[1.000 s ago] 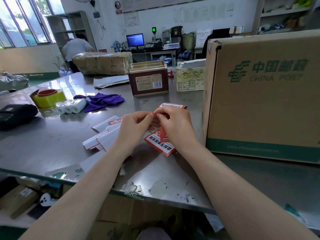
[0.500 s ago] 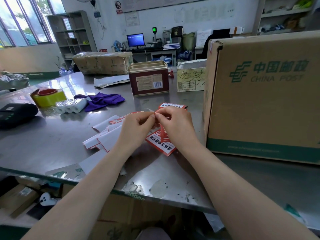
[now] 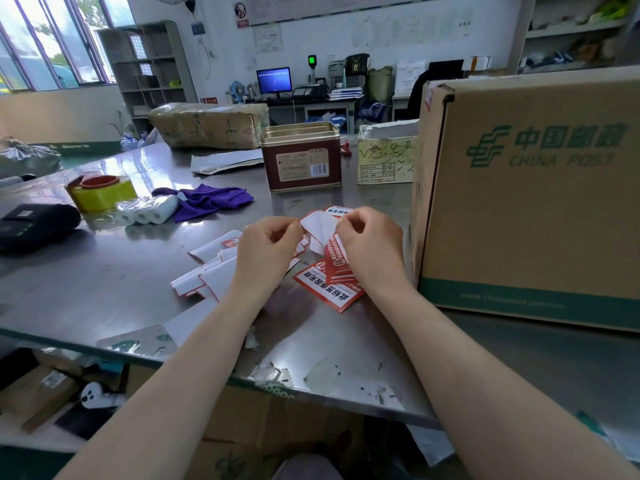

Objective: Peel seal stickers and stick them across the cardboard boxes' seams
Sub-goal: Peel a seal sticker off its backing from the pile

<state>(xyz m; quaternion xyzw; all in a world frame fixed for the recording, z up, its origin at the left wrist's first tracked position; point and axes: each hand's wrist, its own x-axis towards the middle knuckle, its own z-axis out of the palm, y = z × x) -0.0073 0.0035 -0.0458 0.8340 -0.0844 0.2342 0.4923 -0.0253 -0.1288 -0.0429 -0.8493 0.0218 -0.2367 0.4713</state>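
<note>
My left hand point(image 3: 265, 252) pinches the white backing paper point(image 3: 318, 228) of a seal sticker. My right hand point(image 3: 372, 249) pinches the red and white seal sticker point(image 3: 337, 259), which hangs down from its fingers. The two are partly pulled apart above the steel table point(image 3: 104, 282). More red stickers point(image 3: 327, 289) lie flat under my hands. Used white backing sheets point(image 3: 211, 271) are piled to the left of them. A big China Post cardboard box point(image 3: 533, 188) stands just right of my right hand.
A brown tin point(image 3: 301, 157), a small white carton point(image 3: 386, 154) and a wrapped parcel point(image 3: 207, 124) stand farther back. A purple cloth point(image 3: 207, 199), small paper rolls point(image 3: 147, 209), a yellow tape roll point(image 3: 102, 192) and a black printer point(image 3: 34, 225) lie at the left.
My hands have drawn apart a little, and the white backing has opened away from the red sticker between them. A person at the back left is gone from view.
</note>
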